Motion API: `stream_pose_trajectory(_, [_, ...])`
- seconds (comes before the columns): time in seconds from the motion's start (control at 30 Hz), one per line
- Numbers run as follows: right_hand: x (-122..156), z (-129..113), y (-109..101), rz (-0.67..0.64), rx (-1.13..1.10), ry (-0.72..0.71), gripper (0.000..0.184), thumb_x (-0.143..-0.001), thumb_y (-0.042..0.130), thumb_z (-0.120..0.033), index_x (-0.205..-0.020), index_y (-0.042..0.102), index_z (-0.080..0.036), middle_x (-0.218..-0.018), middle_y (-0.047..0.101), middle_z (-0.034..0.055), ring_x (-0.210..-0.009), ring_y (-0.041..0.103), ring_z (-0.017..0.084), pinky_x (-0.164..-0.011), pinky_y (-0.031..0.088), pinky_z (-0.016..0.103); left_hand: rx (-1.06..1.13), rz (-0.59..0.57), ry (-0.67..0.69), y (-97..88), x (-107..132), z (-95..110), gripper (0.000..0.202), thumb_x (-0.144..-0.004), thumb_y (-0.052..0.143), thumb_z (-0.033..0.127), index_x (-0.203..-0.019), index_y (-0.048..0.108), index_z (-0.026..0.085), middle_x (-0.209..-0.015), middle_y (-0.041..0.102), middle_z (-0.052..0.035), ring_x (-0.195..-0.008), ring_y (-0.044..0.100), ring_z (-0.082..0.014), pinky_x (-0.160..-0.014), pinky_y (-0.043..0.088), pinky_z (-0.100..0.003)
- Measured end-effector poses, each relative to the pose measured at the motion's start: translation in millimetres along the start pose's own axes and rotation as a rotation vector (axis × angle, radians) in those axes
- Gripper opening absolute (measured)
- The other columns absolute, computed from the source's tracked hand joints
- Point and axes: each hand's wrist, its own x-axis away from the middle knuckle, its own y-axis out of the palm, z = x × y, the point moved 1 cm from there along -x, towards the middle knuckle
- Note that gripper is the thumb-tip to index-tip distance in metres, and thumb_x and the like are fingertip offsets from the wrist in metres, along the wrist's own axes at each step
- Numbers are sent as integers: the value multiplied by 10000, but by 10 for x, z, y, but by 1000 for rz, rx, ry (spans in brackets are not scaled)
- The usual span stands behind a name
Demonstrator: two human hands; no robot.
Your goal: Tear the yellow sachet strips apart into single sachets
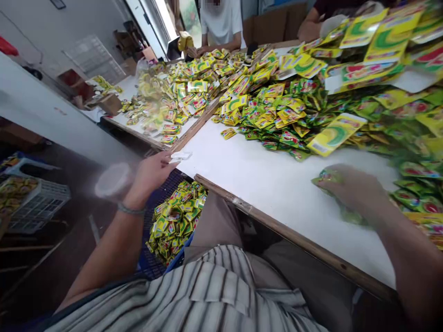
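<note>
From my far seat, I see the right hand [360,189] with its fingers bent around some green sachets [327,179] — the blur hides how many. These sachets lie at 10 o'clock of the hand, over the white table [256,170]. From the same fingers, the nearest large yellow pack [337,133] is at 12 o'clock, apart from them, its long axis running from 8 to 2 o'clock; the right hand is much nearer. A small white piece [182,156] is at 2 o'clock from the left hand [154,173], close at its fingertips — whether they pinch it, I cannot tell.
</note>
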Motion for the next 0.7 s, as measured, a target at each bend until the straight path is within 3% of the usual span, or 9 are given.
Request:
stream_pose_trajectory(0.1, [41,-74,-115,-81,92,109,430,-713,709,-554,-960,654,-207,-715,653,153,-613,574,257,-544,356,368,240,-10,142,140,-152,429,348,-804,647,387,-1054,696,150,-843,708,-89,-723,621,-220,-691,457,-356])
stream_pose_trajectory(0.2, [94,-147,-232,-64,-3,143,385,-701,720,-487,-957,613,-220,-673,631,72,-579,555,223,-542,374,328,453,-85,274,384,-306,991,318,-811,630,376,-1011,701,140,-734,688,-61,-651,582,-179,-623,426,-309])
stream_pose_trajectory(0.37, [91,-146,-331,81,-311,146,356,-741,624,-530,-878,614,-202,-678,623,29,-602,542,183,-571,382,290,625,-126,380,1067,-382,2002,137,-786,655,329,-751,677,199,-594,626,-15,-565,538,-163,-571,366,-275])
stream_pose_trajectory(0.43, [84,-111,-365,139,-404,136,364,-749,602,-542,-873,628,-200,-658,604,17,-574,498,162,-556,365,278,615,-129,436,1348,-354,2376,123,-802,640,311,-728,647,213,-581,605,-8,-567,540,-174,-583,363,-281])
stream_pose_trajectory(0.53, [93,-73,-431,229,-496,158,346,-759,594,-509,-902,654,-199,-607,570,3,-532,444,149,-531,343,272,503,-71,556,1658,-314,2860,151,-842,605,354,-871,635,209,-745,646,-53,-737,590,-227,-685,396,-309])
stream_pose_trajectory(0.63, [95,-66,-496,288,-541,214,338,-783,562,-457,-976,669,-201,-631,596,12,-535,459,160,-546,360,284,406,14,651,1835,-320,3252,427,-787,671,450,-1090,586,161,-1000,646,-160,-982,569,-310,-821,394,-357])
stream_pose_trajectory(0.7, [86,-66,-529,320,-561,239,349,-776,564,-416,-1039,651,-204,-737,646,32,-581,498,167,-582,385,291,354,-19,680,1906,-345,3438,587,-707,756,435,-1166,550,133,-1019,642,-194,-1025,556,-346,-848,387,-372])
